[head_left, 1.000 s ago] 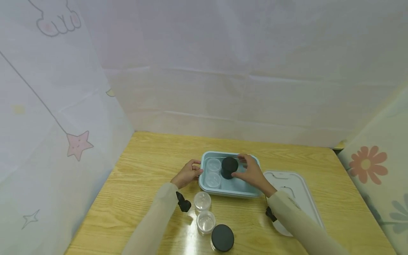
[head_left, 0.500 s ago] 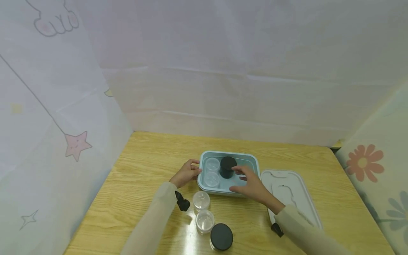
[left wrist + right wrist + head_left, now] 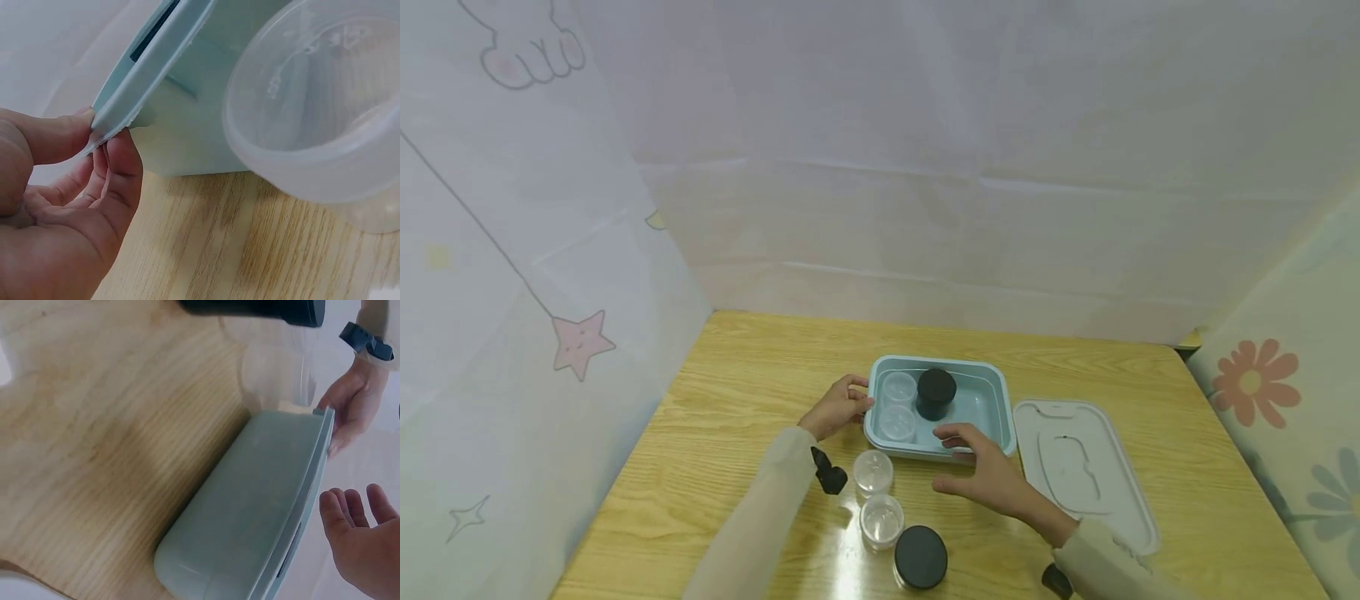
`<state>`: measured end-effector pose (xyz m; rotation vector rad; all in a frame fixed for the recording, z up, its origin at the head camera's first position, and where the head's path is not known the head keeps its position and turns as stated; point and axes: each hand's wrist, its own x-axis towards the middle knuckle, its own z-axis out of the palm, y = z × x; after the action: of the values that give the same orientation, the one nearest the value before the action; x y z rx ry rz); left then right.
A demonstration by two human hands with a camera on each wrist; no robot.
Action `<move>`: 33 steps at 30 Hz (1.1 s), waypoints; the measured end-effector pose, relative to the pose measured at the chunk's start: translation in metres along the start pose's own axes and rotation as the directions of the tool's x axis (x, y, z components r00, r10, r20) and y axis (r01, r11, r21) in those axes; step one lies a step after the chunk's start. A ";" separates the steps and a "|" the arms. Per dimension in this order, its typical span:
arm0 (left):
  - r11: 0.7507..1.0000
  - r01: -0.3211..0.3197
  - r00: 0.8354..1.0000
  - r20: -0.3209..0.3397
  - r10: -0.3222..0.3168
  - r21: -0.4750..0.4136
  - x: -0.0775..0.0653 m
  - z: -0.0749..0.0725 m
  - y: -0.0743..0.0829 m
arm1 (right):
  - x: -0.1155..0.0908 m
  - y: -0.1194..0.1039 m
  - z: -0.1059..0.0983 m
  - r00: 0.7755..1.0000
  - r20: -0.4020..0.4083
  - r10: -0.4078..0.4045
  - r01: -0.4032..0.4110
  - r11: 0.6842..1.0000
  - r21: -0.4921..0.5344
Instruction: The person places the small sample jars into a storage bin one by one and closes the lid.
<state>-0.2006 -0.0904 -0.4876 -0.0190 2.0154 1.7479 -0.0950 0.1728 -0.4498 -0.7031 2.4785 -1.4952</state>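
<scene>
A light blue plastic box [image 3: 981, 408] stands on the wooden table. My left hand [image 3: 837, 408] pinches its left rim between thumb and fingers, plain in the left wrist view on the box edge [image 3: 150, 81]. Inside, two clear round jars [image 3: 898, 423] line the left side, and a jar with a black lid [image 3: 936, 392] stands beside them. My right hand [image 3: 983, 473] hovers at the box's front edge, holding nothing, its fingers loosely bent and thumb apart. In the right wrist view the right hand [image 3: 365, 540] is beside the box rim.
In front of the box, two clear jars [image 3: 882, 522] and a black-lidded jar [image 3: 921, 557] form a row towards me. A white lid [image 3: 1086, 467] lies flat to the right of the box. Patterned cloth walls [image 3: 955, 250] border the table [image 3: 745, 367] behind and at the sides.
My right hand has let go of the black-lidded jar in the box and drawn back towards me, to the front rim. The left hand keeps its hold on the box.
</scene>
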 end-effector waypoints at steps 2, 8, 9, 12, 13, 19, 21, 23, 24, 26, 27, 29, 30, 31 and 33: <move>1.000 -0.005 1.000 -0.004 0.005 0.009 0.000 0.000 0.000 | -0.005 0.000 0.003 1.000 0.012 0.001 -0.001 1.000 -0.002; 1.000 0.003 1.000 -0.018 -0.003 0.008 -0.002 0.001 0.003 | -0.018 0.000 0.015 0.997 0.069 0.042 -0.042 0.999 -0.005; 1.000 0.007 1.000 -0.022 -0.007 0.006 -0.002 0.001 0.003 | -0.020 0.001 0.017 0.996 0.077 0.040 -0.040 0.999 0.001; 1.000 0.010 1.000 -0.029 -0.010 0.006 -0.001 0.001 0.002 | -0.025 0.001 0.024 0.996 0.093 0.001 -0.001 1.000 0.007; 1.000 0.012 1.000 -0.029 -0.012 0.006 -0.001 0.001 0.002 | -0.027 0.001 0.026 0.996 0.092 -0.010 0.010 1.000 -0.001; 1.000 0.025 1.000 -0.018 -0.025 -0.002 0.000 0.001 0.001 | -0.035 0.002 0.040 0.993 0.080 -0.084 0.088 0.994 -0.059; 1.000 0.028 0.999 -0.019 -0.028 -0.003 0.000 0.001 0.001 | -0.037 0.002 0.044 0.991 0.086 -0.100 0.106 0.992 -0.071; 0.999 0.032 0.999 -0.021 -0.032 -0.005 0.000 0.001 0.001 | -0.039 0.002 0.046 0.989 0.097 -0.112 0.119 0.990 -0.079; 0.999 0.035 0.999 -0.023 -0.035 -0.008 0.000 0.001 0.001 | -0.040 0.002 0.047 0.988 0.107 -0.112 0.121 0.990 -0.077; 0.999 0.034 0.999 -0.024 -0.034 -0.007 0.000 0.001 0.001 | -0.041 0.002 0.049 0.986 0.124 -0.115 0.125 0.990 -0.071; 0.999 0.032 0.999 -0.026 -0.032 -0.007 0.001 0.001 0.001 | -0.042 0.003 0.050 0.984 0.133 -0.116 0.126 0.990 -0.070; 1.000 0.026 0.999 -0.029 -0.026 -0.008 0.000 0.002 0.001 | -0.044 0.004 0.051 0.982 0.145 -0.120 0.131 0.989 -0.066; 1.000 0.023 0.999 -0.028 -0.023 -0.010 0.000 0.002 0.001 | -0.044 0.004 0.051 0.981 0.148 -0.124 0.134 0.989 -0.064; 1.000 0.020 0.999 -0.027 -0.021 -0.012 0.000 0.002 0.001 | -0.045 0.005 0.052 0.981 0.148 -0.128 0.138 0.988 -0.064; 1.000 0.018 1.000 -0.023 -0.018 -0.015 0.000 0.002 0.001 | -0.045 0.007 0.053 0.979 0.153 -0.133 0.143 0.988 -0.053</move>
<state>-0.2007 -0.0885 -0.4872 -0.0630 2.0125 1.7593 -0.0378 0.1549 -0.4862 -0.9795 2.4176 -1.3557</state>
